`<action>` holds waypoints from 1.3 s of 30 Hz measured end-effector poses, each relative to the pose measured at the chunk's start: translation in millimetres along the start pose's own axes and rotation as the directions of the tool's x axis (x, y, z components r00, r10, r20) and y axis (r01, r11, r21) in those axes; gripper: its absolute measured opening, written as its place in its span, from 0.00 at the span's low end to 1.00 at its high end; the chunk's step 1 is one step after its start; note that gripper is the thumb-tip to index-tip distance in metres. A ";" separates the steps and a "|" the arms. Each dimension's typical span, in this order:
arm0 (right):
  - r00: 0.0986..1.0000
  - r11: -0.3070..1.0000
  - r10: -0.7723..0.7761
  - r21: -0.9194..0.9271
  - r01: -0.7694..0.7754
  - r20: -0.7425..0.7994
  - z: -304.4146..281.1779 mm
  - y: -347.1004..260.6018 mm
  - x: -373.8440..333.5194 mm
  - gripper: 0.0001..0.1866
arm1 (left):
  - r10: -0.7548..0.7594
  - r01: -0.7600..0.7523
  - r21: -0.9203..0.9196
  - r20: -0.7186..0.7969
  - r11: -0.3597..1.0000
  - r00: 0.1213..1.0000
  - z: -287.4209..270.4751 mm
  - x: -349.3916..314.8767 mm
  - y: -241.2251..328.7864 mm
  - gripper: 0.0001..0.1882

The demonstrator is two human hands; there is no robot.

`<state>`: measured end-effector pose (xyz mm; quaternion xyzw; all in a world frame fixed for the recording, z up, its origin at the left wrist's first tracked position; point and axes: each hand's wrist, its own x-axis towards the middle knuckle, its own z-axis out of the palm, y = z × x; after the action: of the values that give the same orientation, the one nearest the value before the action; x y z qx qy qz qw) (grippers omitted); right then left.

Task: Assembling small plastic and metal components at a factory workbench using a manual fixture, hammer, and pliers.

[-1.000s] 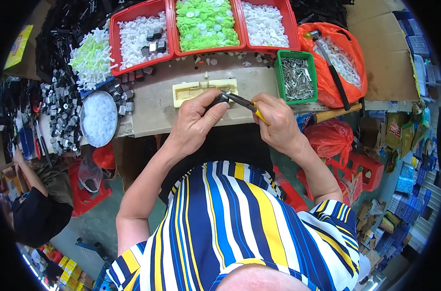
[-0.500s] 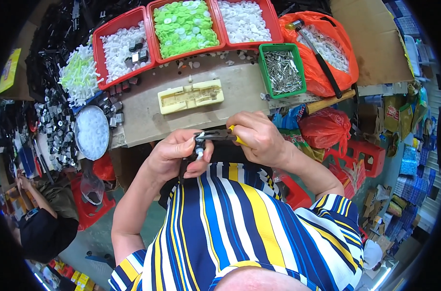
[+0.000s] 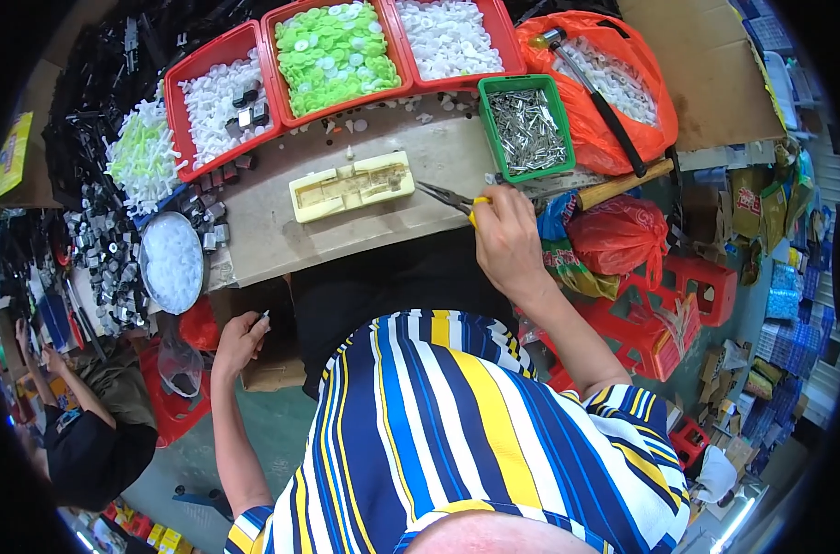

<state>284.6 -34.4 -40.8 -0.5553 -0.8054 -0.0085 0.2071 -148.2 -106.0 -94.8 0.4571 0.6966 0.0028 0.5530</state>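
My right hand (image 3: 510,242) is closed around the yellow grips of a pair of long-nosed pliers (image 3: 451,198), whose jaws point left over the bench's front edge. Lower at the left, my left hand (image 3: 241,345) is over an open cardboard box (image 3: 274,371) below the bench. Its fingers are curled together, and a small white tip (image 3: 265,315) shows at them; the rest of what they hold is hidden. A cream rectangular block (image 3: 351,187) with a recessed channel lies on the bench between the hands, nearer the pliers. Right of it stands a green basket (image 3: 494,134) of small metal pins.
Red trays (image 3: 270,74) of white and green plastic parts line the bench's back. A hammer (image 3: 605,120) lies across an orange bag (image 3: 655,148) of white parts. At left are a round dish (image 3: 173,263), metal pieces (image 3: 111,263) and another person (image 3: 97,434).
My hands have moved apart. The left went down and left to the box, from holding a black piece with a white part; the right lifted the pliers up and right, off that piece.
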 end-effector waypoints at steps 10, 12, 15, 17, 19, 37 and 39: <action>0.999 0.964 -0.001 0.267 0.011 -0.039 19.9 -10.7 19.1 0.05 | -0.131 0.113 -0.118 -0.166 0.987 0.977 34.9 55.4 -165.4 0.15; 0.985 0.946 0.129 0.285 -0.156 0.112 22.5 -17.2 36.7 0.11 | -0.141 0.116 -0.143 -0.175 0.983 0.974 39.2 60.8 -185.8 0.15; 0.997 0.972 0.079 0.223 -0.077 0.002 34.3 -18.1 57.9 0.16 | -0.129 0.103 -0.131 -0.208 0.986 0.970 43.8 67.9 -211.1 0.15; 0.991 0.986 0.006 0.169 0.016 -0.134 26.6 -18.5 59.5 0.16 | -0.144 0.108 -0.159 -0.243 0.981 0.959 45.1 67.3 -215.2 0.16; 0.991 0.981 0.001 0.194 0.025 -0.133 11.1 -12.8 43.6 0.11 | -0.052 0.047 -0.024 -0.343 0.999 0.938 50.3 62.3 -240.6 0.18; 0.987 0.985 0.152 0.081 -0.155 0.043 -19.6 70.8 -20.4 0.08 | 0.020 -0.060 -0.321 -0.126 0.945 0.992 16.1 80.1 -179.9 0.11; 0.990 0.985 0.144 0.098 -0.143 -0.001 -38.4 75.1 -29.9 0.09 | -0.064 0.028 -0.271 -0.127 0.962 0.990 14.6 68.9 -164.6 0.12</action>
<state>373.4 -41.6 -32.3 -0.6010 -0.7619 0.0434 0.2375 -239.2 -165.0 -237.2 0.3604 0.7359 0.1152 0.5615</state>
